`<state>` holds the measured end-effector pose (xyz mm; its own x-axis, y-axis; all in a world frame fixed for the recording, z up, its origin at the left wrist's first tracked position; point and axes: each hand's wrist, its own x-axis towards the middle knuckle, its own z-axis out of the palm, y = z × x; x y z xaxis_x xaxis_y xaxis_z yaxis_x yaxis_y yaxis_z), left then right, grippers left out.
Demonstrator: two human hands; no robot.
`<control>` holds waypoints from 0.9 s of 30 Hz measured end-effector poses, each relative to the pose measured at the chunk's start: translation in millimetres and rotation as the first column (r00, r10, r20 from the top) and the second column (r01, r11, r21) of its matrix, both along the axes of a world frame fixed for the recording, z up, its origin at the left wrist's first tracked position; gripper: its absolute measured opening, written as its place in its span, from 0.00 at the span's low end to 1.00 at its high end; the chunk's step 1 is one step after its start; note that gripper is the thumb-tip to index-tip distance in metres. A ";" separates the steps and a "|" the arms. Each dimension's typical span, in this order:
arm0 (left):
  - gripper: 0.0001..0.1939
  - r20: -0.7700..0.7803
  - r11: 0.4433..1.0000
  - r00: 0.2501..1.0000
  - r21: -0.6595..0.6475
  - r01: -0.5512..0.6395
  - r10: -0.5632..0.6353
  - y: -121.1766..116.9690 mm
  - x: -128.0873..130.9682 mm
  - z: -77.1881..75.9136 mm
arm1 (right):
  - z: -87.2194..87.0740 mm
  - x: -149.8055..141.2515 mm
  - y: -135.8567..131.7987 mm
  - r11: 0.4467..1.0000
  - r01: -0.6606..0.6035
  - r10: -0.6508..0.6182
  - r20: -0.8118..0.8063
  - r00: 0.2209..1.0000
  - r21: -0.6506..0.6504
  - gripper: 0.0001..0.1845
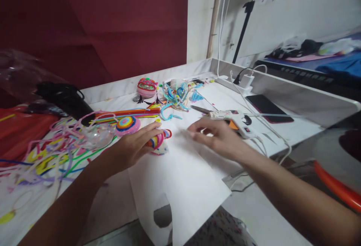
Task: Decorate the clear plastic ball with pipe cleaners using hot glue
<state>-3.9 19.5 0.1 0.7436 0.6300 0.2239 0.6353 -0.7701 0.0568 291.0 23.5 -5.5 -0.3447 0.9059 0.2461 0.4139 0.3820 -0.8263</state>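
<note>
My left hand (pixel 134 146) is closed round a small ball wrapped in striped pipe cleaners (pixel 159 141), resting it on a white sheet of paper (pixel 180 178). My right hand (pixel 217 135) hovers just right of it, palm down over the paper, fingers stretched and smeared by motion, nothing visible in them. A white glue gun (pixel 239 121) lies right behind the right hand. Another striped ball (pixel 127 125) sits just behind my left hand, beside a clear plastic half-shell (pixel 97 136).
Loose pipe cleaners (pixel 47 156) cover the table's left side, with straight ones (pixel 126 113) and curled blue ones (pixel 176 99) further back. A finished striped ball (pixel 146 87), scissors (pixel 201 109), a phone (pixel 267 107), a power strip with charger (pixel 244 82) and cables lie at the right.
</note>
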 end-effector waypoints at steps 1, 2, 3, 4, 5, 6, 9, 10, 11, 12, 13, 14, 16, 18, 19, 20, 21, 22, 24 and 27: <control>0.27 0.000 1.000 1.000 0.001 0.001 -0.001 0.0 0.2 0.0 | -1.5 -16.1 -1.5 0.996 -0.062 0.059 -0.057 0.997 -0.067 0.13; 0.27 0.000 1.000 1.000 0.006 0.004 -0.004 0.0 0.6 0.0 | -3.6 -30.2 -1.7 0.989 -0.098 0.086 -0.109 0.990 -0.109 0.14; 0.28 0.002 1.000 1.000 0.012 0.009 -0.009 -0.1 1.1 0.0 | -5.9 -41.7 -0.9 0.982 -0.126 0.105 -0.150 0.983 -0.141 0.14; 0.28 0.007 1.000 1.000 0.020 0.016 -0.016 -0.2 1.8 0.1 | -8.4 -50.8 0.6 0.974 -0.147 0.115 -0.181 0.977 -0.175 0.13; 0.28 0.014 0.999 1.000 0.028 0.023 -0.024 -0.4 2.5 0.3 | -10.7 -57.6 2.5 0.964 -0.167 0.123 -0.208 0.970 -0.207 0.13; 0.27 0.023 0.999 0.999 0.033 0.029 -0.030 -0.5 3.2 0.4 | -12.7 -62.5 4.3 0.952 -0.188 0.130 -0.237 0.963 -0.240 0.13; 0.27 0.050 0.999 0.998 0.036 0.030 -0.031 -0.8 4.8 0.3 | -16.9 -69.1 7.9 0.913 -0.254 0.138 -0.344 0.929 -0.319 0.13; 0.27 0.054 0.999 0.998 0.035 0.029 -0.030 -0.7 4.9 0.0 | -17.8 -69.8 8.4 0.904 -0.269 0.134 -0.376 0.917 -0.332 0.13; 0.28 0.056 0.999 0.998 0.034 0.028 -0.030 -0.6 4.7 -0.5 | -18.5 -70.4 8.6 0.899 -0.278 0.129 -0.401 0.907 -0.339 0.14; 0.28 0.058 0.999 0.998 0.034 0.031 -0.033 -0.5 4.4 -1.1 | -19.0 -70.8 8.7 0.896 -0.282 0.122 -0.419 0.900 -0.344 0.14; 0.29 0.057 0.999 0.998 0.032 0.033 -0.034 -0.4 3.9 -1.6 | -19.6 -71.2 8.8 0.894 -0.283 0.116 -0.431 0.895 -0.348 0.15; 0.29 0.053 0.999 0.998 0.027 0.031 -0.033 -0.4 3.4 -2.2 | -20.1 -71.5 8.9 0.891 -0.286 0.111 -0.440 0.891 -0.354 0.16; 0.29 0.043 1.000 0.999 0.021 0.022 -0.022 -0.7 2.6 -2.8 | -21.2 -72.2 9.4 0.880 -0.298 0.105 -0.460 0.882 -0.369 0.18; 0.29 0.030 1.000 1.000 0.013 0.010 -0.010 -1.2 2.4 -2.8 | -21.9 -72.7 10.0 0.869 -0.309 0.099 -0.476 0.874 -0.386 0.18; 0.28 0.025 1.000 1.000 0.010 0.004 -0.004 -1.5 2.5 -2.5 | -22.1 -72.8 10.3 0.865 -0.313 0.097 -0.482 0.871 -0.393 0.18; 0.28 0.023 1.000 1.000 0.006 -0.002 0.002 -1.8 2.8 -2.2 | -22.3 -72.9 10.7 0.861 -0.316 0.096 -0.484 0.870 -0.398 0.18; 0.27 0.022 1.000 1.000 0.002 -0.008 0.008 -2.0 3.2 -1.9 | -22.3 -72.9 11.0 0.859 -0.320 0.098 -0.484 0.869 -0.400 0.18; 0.27 0.023 1.000 1.000 0.000 -0.013 0.013 -2.1 3.6 -1.6 | -22.3 -73.0 11.4 0.858 -0.322 0.101 -0.483 0.870 -0.400 0.17; 0.27 0.030 1.000 0.999 0.004 -0.018 0.017 -2.3 4.7 -1.1 | -22.5 -73.2 12.2 0.858 -0.326 0.107 -0.483 0.869 -0.397 0.15; 0.26 0.039 1.000 0.999 0.009 -0.019 0.019 -2.3 6.5 -0.6 | -23.0 -73.8 13.5 0.855 -0.330 0.106 -0.488 0.866 -0.400 0.12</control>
